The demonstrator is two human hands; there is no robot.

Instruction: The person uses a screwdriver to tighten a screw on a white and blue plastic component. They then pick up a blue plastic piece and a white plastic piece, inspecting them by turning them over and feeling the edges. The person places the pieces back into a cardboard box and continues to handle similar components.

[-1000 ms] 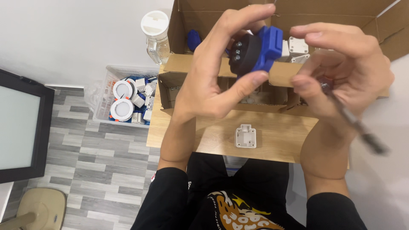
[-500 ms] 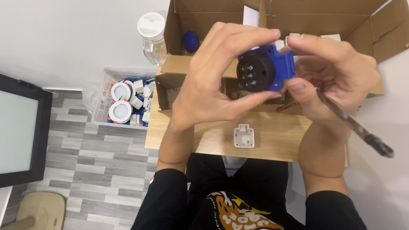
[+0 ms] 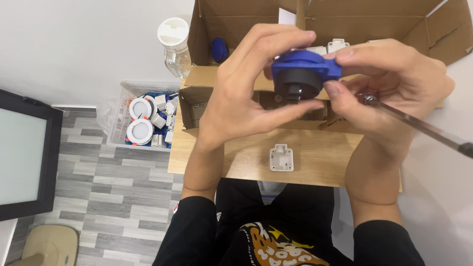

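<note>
Head view: both hands raised over a wooden table (image 3: pixel 315 162), sharing one part.
Socket (image 3: pixel 303 76): blue housing with black round face, held in the air between both hands, above the table and before an open cardboard box (image 3: pixel 345 22).
Left hand (image 3: pixel 244 98): fingers curled over the socket's top, thumb under it.
Right hand (image 3: pixel 389 91): pinching the socket's right edge; a screwdriver (image 3: pixel 419 128) is also tucked in its grip, the shaft slanting down to the right.
Table: a small white bracket (image 3: pixel 281 158) lies flat near the front edge.
Floor, left: clear bin (image 3: pixel 143 120) of white and blue parts; a clear jar (image 3: pixel 175 42) just behind it.

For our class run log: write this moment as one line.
left hand: holds round blue-and-black plastic socket part | right hand: touches it, holds screwdriver
</note>
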